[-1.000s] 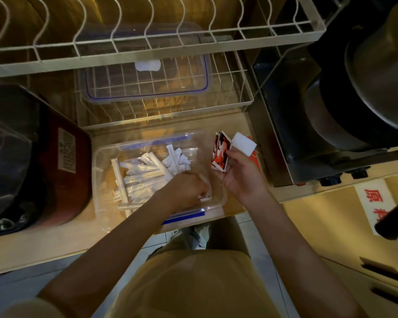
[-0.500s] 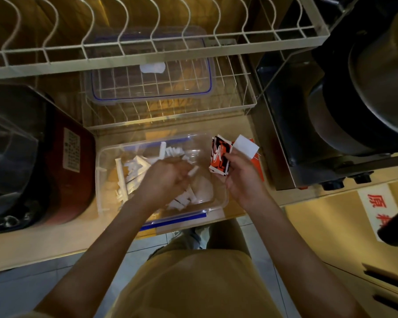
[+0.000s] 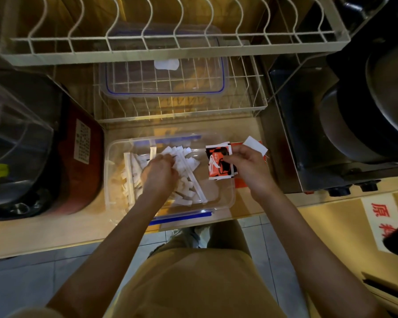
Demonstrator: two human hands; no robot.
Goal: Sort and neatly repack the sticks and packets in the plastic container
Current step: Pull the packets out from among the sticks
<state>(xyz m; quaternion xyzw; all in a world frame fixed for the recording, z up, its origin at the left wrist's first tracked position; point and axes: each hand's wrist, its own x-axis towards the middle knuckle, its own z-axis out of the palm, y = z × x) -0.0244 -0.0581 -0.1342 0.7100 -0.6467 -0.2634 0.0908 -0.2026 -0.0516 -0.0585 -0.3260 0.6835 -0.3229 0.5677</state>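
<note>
A clear plastic container (image 3: 115, 203) with blue clips sits on the wooden counter in front of me. Several white paper-wrapped sticks (image 3: 189, 171) lie loose inside it. My left hand (image 3: 159, 173) is inside the container, fingers curled round a bunch of the white sticks. My right hand (image 3: 248, 166) is over the container's right end, gripping a stack of red, black and white packets (image 3: 217, 166), with a white packet (image 3: 255, 145) sticking out behind the fingers.
The container's lid (image 3: 166, 76) lies in a white wire rack (image 3: 257, 109) behind it, under an upper dish rack (image 3: 170, 53). A dark red appliance (image 3: 78, 157) stands left, a steel machine (image 3: 308, 145) right. The counter edge runs just below the container.
My left hand has moved from the container's right end to its middle, gathering white sticks. My right hand has turned the packet stack so its printed face shows.
</note>
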